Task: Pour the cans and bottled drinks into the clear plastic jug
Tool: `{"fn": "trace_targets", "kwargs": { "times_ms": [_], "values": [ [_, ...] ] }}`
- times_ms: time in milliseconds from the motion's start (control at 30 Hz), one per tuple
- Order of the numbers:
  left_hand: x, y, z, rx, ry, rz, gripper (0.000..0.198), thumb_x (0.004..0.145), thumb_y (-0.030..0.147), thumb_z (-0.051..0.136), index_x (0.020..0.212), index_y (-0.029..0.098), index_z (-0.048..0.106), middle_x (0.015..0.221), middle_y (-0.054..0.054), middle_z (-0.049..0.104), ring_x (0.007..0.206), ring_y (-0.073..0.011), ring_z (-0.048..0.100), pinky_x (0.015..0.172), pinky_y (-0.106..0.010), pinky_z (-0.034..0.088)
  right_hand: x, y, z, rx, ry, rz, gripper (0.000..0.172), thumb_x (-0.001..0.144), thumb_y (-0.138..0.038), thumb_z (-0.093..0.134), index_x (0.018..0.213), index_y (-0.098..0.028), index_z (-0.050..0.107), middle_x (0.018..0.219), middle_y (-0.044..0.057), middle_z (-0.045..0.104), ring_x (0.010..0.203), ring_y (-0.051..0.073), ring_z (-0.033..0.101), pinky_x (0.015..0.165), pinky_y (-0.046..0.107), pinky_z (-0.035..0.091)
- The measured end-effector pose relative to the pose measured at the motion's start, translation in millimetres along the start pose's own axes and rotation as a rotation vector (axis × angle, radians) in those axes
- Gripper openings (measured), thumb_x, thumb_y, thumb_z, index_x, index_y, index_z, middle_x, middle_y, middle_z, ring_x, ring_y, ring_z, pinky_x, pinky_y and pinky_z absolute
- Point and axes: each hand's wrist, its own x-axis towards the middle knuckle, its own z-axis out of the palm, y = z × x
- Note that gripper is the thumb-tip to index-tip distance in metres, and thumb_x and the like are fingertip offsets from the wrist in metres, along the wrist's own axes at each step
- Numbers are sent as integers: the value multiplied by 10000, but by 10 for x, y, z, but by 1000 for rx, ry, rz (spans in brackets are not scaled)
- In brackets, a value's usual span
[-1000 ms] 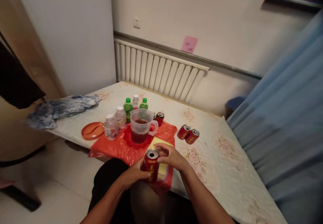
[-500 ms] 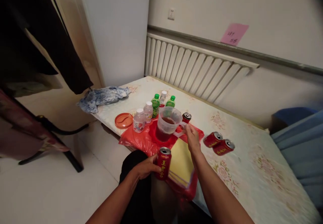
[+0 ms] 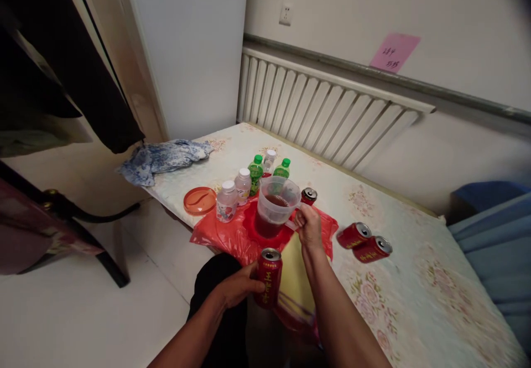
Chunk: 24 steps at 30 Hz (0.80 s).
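Observation:
My left hand [image 3: 236,287] is wrapped round an upright, opened red can [image 3: 269,277] near the table's front edge. Further in, my right hand [image 3: 307,227] is closed on the handle of a clear plastic jug [image 3: 275,207] partly filled with dark red drink. The jug stands on a red plastic sheet [image 3: 226,234]. A yellow pad [image 3: 295,274] lies on the sheet beside my right forearm.
Behind the jug stand two green bottles [image 3: 256,172], small clear bottles [image 3: 227,200] and a red can [image 3: 308,195]. An orange lid [image 3: 199,200] lies left. Two red cans [image 3: 365,242] lie on the flowered table cover [image 3: 415,279]. A blue cloth [image 3: 161,156] sits at the far left corner, a radiator [image 3: 323,113] behind.
My right hand left the top of the red can, reached forward and closed on the jug's handle. The left hand kept holding the can. The view swung left.

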Motion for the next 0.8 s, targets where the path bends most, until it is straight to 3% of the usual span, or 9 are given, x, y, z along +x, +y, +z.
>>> {"fn": "trace_targets", "kwargs": {
  "times_ms": [167, 333, 500, 633, 800],
  "values": [
    [-14, 52, 40, 17, -3, -34, 660, 602, 220, 819, 1227, 179, 610, 1151, -98, 680, 1086, -283, 613, 957, -401, 427, -20, -211, 78, 53, 72, -32, 389, 769, -436, 612, 564, -223, 359, 466, -107, 260, 410, 66, 219, 399, 205, 207],
    [-12, 73, 60, 55, -7, -32, 669, 606, 224, 820, 1235, 167, 599, 1144, -101, 683, 1044, -267, 631, 937, -386, 438, -157, -721, -109, 35, 97, -118, 395, 790, -409, 610, 554, -225, 353, 462, -104, 274, 408, 66, 237, 411, 216, 236],
    [-38, 47, 42, 70, -43, -3, 693, 634, 240, 806, 1277, 171, 557, 1213, -119, 653, 1074, -285, 622, 964, -433, 439, -497, -1273, -430, -34, 134, -108, 400, 789, -381, 621, 532, -225, 358, 463, -99, 266, 418, 77, 227, 415, 233, 218],
    [-66, 42, 74, 72, -50, 26, 693, 653, 250, 799, 1290, 164, 543, 1248, -134, 635, 1109, -300, 612, 996, -461, 427, -836, -1556, -782, -143, 134, -67, 417, 781, -398, 639, 504, -222, 383, 459, -81, 288, 432, 89, 230, 425, 251, 207],
    [-24, 53, 304, 153, -36, 60, 767, 642, 278, 819, 1332, 172, 500, 1299, -139, 609, 1160, -324, 582, 1022, -481, 411, -1274, -1768, -1215, -253, 124, 30, 432, 752, -431, 682, 496, -217, 406, 470, -72, 287, 446, 94, 236, 444, 264, 200]
  ]
}}
